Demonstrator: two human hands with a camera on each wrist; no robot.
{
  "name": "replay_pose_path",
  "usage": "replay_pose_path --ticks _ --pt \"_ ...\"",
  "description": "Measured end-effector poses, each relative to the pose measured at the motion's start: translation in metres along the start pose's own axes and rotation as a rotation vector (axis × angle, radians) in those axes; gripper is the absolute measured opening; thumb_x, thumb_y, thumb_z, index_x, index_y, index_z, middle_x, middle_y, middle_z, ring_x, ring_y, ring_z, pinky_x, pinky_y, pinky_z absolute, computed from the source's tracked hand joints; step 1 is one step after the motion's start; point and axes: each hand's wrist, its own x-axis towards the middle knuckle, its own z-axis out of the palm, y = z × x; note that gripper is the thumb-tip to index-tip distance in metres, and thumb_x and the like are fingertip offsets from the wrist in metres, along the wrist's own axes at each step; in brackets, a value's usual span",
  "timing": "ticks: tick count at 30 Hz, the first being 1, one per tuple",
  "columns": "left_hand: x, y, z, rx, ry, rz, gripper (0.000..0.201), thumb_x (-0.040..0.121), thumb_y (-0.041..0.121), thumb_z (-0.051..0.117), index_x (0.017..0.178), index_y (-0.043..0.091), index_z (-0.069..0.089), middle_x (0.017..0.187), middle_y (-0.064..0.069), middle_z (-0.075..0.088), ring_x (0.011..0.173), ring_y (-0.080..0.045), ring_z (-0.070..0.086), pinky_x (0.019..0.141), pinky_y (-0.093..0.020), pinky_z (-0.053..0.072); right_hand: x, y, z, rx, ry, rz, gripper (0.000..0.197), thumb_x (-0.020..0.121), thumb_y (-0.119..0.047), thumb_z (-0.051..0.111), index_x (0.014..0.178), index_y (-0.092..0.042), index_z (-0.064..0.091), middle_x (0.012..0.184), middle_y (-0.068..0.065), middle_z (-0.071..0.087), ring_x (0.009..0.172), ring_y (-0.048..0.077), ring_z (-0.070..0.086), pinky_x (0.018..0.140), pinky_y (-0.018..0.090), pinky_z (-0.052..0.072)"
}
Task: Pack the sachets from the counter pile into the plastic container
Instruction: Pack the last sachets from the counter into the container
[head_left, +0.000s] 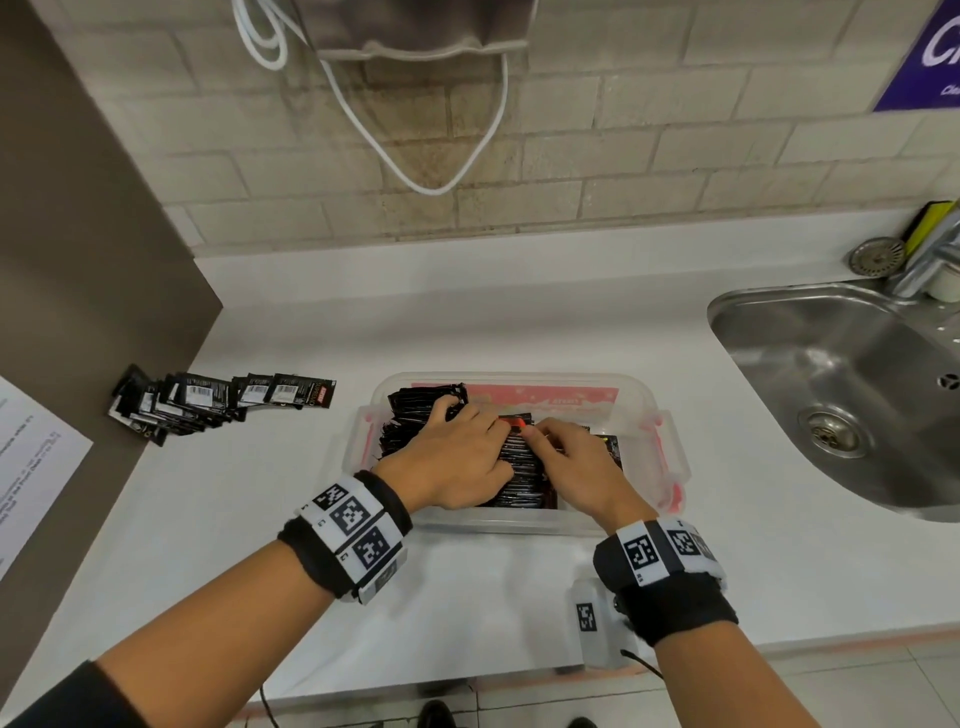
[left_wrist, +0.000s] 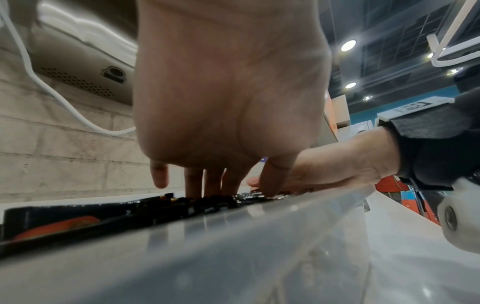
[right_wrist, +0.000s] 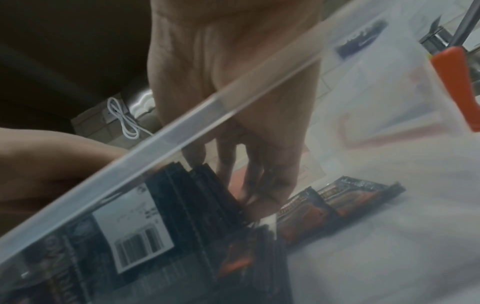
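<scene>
Presently: plastic container (head_left: 644, 410) stood on the white desk (head_left: 467, 312), holding upright rows of black sachets (head_left: 415, 415). Left hand (head_left: 457, 457) lay over the rows, fingers extended downward onto their tops. Right hand (head_left: 576, 467) likewise, fingertips among the sachets; actual grip not discernible. Counter pile (head_left: 208, 402) lay well left.

Container right end: bare floor of the plastic container (head_left: 644, 441), seemingly open to a hand.
Container left: packed sachets (head_left: 415, 421).
Counter (head_left: 322, 551) front: open.
</scene>
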Motion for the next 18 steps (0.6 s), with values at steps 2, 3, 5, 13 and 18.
replay_pose_path --ticks 2,3,5,13,18 --pt "0.0014 0.0006 -0.0008 -0.005 0.025 -0.006 0.043 0.102 0.04 0.029 0.125 0.01 0.05 0.13 -0.006 0.046 0.128 -0.023 0.037 0.116 -0.05 0.013 0.0004 -0.0001 0.0 -0.005 0.0 -0.004 0.036 0.105 -0.041 0.044 0.1 -0.014 0.067 0.094 0.006 0.068 0.088 0.02 0.062 0.073 0.029 0.041" --pt "0.0016 0.0011 -0.0004 -0.006 0.034 -0.009 0.042 0.102 0.04 0.029 0.123 0.01 0.05 0.128 -0.006 0.046 0.125 -0.022 0.038 0.115 -0.049 0.015 0.0006 -0.0001 0.0001 -0.002 -0.003 -0.004 0.037 0.105 -0.041 0.043 0.101 -0.014 0.067 0.094 0.005 0.068 0.087 0.019 0.062 0.072 0.028 0.041" --pt "0.0016 0.0022 0.0014 -0.011 0.055 -0.01 0.043 0.101 0.04 0.03 0.127 0.011 0.049 0.129 -0.006 0.047 0.123 -0.022 0.039 0.113 -0.048 0.016 0.0009 0.0005 0.0007 0.001 -0.005 0.001 0.037 0.105 -0.042 0.043 0.101 -0.014 0.067 0.094 0.005 0.068 0.086 0.017 0.062 0.07 0.023 0.041" --pt "0.0013 0.0024 0.0039 0.026 0.075 0.008 0.042 0.101 0.042 0.031 0.123 0.011 0.051 0.124 -0.006 0.051 0.117 -0.021 0.04 0.112 -0.049 0.017 0.0012 0.0004 0.0013 -0.011 -0.02 0.025 0.033 0.105 -0.041 0.044 0.094 -0.017 0.063 0.089 0.004 0.068 0.08 0.016 0.06 0.066 0.023 0.04" --pt "0.0011 0.001 0.0051 0.042 0.105 0.007 0.045 0.1 0.043 0.032 0.126 0.012 0.051 0.125 -0.004 0.052 0.118 -0.02 0.041 0.113 -0.049 0.014 0.0021 -0.0007 0.0015 0.002 -0.031 0.023 0.038 0.105 -0.042 0.042 0.1 -0.013 0.066 0.093 0.006 0.069 0.086 0.019 0.062 0.076 0.03 0.045"
